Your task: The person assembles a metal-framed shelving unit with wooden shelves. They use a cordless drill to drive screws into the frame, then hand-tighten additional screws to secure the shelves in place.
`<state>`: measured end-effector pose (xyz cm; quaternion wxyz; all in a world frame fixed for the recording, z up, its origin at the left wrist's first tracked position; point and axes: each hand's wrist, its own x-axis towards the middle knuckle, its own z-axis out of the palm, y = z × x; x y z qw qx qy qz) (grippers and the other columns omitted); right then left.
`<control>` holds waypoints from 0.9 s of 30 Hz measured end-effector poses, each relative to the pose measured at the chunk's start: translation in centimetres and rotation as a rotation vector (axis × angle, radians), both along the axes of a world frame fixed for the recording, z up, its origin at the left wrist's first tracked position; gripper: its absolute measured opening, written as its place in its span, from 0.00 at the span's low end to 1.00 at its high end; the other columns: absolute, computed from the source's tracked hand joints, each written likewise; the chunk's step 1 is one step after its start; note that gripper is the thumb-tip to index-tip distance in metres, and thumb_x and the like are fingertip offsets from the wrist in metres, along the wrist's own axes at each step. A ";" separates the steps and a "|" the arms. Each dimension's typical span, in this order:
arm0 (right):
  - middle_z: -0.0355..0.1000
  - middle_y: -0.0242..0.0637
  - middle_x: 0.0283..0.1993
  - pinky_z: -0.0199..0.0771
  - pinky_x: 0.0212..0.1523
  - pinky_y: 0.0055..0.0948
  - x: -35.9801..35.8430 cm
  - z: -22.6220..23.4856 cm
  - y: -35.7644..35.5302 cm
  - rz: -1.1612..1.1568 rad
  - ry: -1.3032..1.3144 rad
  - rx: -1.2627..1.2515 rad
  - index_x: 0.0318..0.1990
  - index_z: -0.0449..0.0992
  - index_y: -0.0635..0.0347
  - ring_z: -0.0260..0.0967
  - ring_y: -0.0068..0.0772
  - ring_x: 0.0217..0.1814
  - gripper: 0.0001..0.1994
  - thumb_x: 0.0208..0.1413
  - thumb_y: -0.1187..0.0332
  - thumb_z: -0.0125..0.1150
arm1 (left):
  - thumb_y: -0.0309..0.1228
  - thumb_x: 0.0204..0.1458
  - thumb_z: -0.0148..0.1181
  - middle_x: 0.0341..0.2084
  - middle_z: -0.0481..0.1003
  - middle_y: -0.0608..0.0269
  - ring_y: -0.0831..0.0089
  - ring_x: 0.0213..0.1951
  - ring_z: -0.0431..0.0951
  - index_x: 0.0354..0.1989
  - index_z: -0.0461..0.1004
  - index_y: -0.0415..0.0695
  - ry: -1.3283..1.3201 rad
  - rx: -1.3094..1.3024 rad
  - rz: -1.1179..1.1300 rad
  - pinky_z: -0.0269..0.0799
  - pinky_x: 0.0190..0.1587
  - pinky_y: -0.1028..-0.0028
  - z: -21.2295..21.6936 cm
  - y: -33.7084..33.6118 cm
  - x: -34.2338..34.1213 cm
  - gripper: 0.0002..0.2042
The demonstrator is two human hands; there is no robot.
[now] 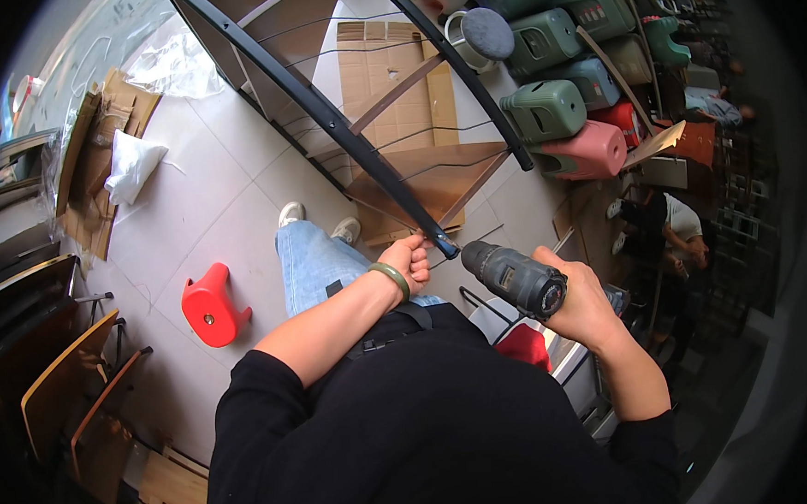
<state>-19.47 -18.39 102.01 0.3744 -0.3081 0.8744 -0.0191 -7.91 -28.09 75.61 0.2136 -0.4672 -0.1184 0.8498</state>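
Left hand (410,258) is closed round the near end of a long dark curved metal bar (321,109), w/ a green bangle (390,280) on the wrist. Bar runs up & left from the hand, across the tiled floor (206,199), part of a frame w/ a second dark bar (452,64) & brown panels between. Right hand (580,304) is wrapped tight round the grip of a dark grey power drill (514,278); drill nose points at the bar end, just beside the left hand. Can't tell if the bit touches the bar. Person wears black top & blue jeans; shoes show on the floor below the bar. Red plastic stool (210,309) stands left of the legs, apart from them. Flat cardboard (393,77) lies under the frame. Green & pink plastic containers (565,103) stacked upper right. Another person (670,226) sits at the right, well apart.
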 end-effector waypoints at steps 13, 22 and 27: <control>0.72 0.51 0.28 0.70 0.36 0.47 -0.4 -0.2 -0.7 0.020 -0.009 0.065 0.36 0.69 0.56 0.70 0.62 0.36 0.12 0.43 0.72 0.64 | 0.39 0.66 0.47 0.11 0.52 0.79 0.84 0.14 0.48 0.39 0.69 0.46 0.010 0.025 -0.018 0.44 0.16 0.81 0.0 -0.4 0.0 0.11; 0.74 0.51 0.32 0.70 0.37 0.49 -0.2 -0.3 -0.8 0.089 -0.016 0.067 0.39 0.69 0.55 0.70 0.63 0.39 0.14 0.43 0.72 0.64 | 0.39 0.67 0.46 0.12 0.52 0.79 0.84 0.14 0.47 0.37 0.70 0.46 -0.032 0.003 0.002 0.44 0.16 0.81 0.4 -0.6 0.0 0.11; 0.74 0.52 0.31 0.70 0.38 0.50 -0.8 -0.3 -0.7 0.084 -0.037 0.045 0.38 0.69 0.55 0.70 0.63 0.39 0.13 0.44 0.71 0.64 | 0.38 0.67 0.47 0.12 0.52 0.79 0.84 0.14 0.47 0.37 0.70 0.45 -0.035 -0.013 -0.004 0.44 0.16 0.81 0.6 -0.6 -0.1 0.11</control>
